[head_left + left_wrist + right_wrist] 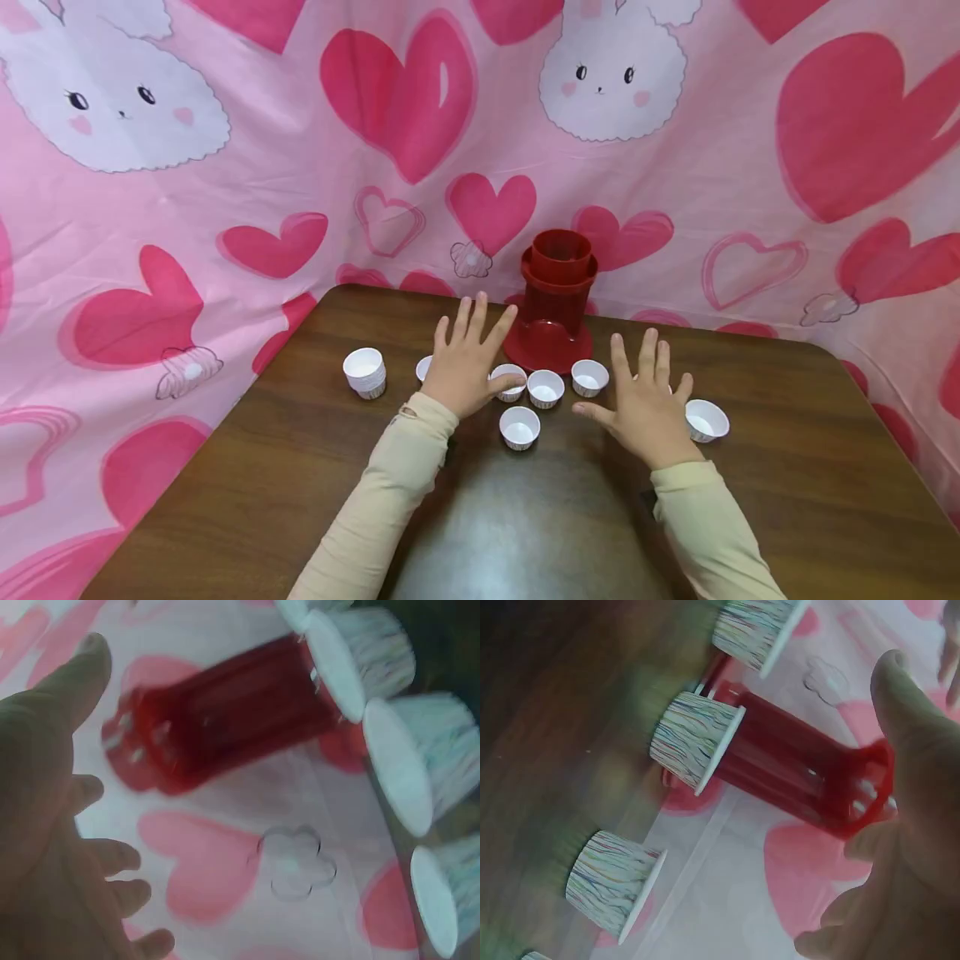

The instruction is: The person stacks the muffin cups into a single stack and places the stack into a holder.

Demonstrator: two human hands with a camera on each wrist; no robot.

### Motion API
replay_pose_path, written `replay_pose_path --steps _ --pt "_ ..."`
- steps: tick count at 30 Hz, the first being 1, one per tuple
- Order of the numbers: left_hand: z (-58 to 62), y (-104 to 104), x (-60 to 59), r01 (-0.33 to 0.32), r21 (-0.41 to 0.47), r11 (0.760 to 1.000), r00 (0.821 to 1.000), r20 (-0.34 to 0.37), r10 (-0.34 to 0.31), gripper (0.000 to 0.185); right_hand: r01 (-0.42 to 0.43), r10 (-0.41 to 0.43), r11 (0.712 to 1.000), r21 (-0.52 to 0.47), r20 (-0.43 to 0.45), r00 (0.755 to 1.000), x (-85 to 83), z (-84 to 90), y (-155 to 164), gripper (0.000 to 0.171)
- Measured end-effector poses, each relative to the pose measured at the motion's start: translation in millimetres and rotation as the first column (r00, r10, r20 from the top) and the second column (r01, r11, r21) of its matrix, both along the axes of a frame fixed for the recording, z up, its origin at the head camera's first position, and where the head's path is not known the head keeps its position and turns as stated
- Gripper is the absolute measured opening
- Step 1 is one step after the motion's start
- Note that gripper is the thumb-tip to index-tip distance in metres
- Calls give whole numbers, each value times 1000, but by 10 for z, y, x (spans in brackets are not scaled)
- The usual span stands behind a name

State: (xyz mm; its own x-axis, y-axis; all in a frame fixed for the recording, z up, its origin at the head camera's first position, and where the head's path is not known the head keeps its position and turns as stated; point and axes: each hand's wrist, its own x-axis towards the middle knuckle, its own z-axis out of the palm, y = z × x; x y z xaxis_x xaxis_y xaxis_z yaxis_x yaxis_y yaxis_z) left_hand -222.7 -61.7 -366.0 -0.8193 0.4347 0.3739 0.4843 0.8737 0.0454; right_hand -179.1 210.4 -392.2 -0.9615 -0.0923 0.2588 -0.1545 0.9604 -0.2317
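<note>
Leftmost, a stack of white paper cups [365,372] stands on the brown table [225,492]. Left hand [467,360] spread flat, fingers straight, gripping nothing; thumb tip touches one small cup [508,381]. More single cups [545,387] sit between the hands, before the upright red plastic dispenser [557,300]. Right hand [647,402] likewise splayed, empty, with a cup [706,419] just beside it.

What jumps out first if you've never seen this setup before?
The pink cloth of hearts and bunnies behind the brown table grabs the eye. A red plastic container stands at the table's far edge, with small white paper cups before it and the open left hand and right hand spread among them.
</note>
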Motion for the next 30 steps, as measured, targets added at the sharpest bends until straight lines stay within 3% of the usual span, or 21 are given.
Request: replay_pose_path --steps 5,10,14,18,20,23,25,30 --pt "194 -333 2 -7 171 985 999 46 -1 82 -25 33 997 -72 121 992 1 118 209 110" --pt "169 -792 -43 -91 215 972 984 169 55 87 -18 38 994 -106 183 982 46 134 485 104" --pt "83 -1175 -91 -179 175 968 942 314 117 97 -5 28 995 -99 236 971 65 136 708 105" --pt "5 -1516 -128 -280 137 950 867 461 189 105 10 18 996 -90 298 955 61 160 917 106" --pt "-49 -1654 -155 -310 147 939 826 530 190 105 -2 30 996 -89 323 946 64 167 1031 104" --pt "-147 -1802 -204 -324 200 925 789 597 147 101 -23 56 995 -97 347 936 78 152 1209 101" --pt "-215 -1865 -235 -326 245 913 779 617 113 97 -39 73 994 -103 358 931 88 133 1317 99" --pt "-341 -1912 -287 -322 337 885 788 613 53 86 -24 78 990 -136 411 908 104 64 1505 98"
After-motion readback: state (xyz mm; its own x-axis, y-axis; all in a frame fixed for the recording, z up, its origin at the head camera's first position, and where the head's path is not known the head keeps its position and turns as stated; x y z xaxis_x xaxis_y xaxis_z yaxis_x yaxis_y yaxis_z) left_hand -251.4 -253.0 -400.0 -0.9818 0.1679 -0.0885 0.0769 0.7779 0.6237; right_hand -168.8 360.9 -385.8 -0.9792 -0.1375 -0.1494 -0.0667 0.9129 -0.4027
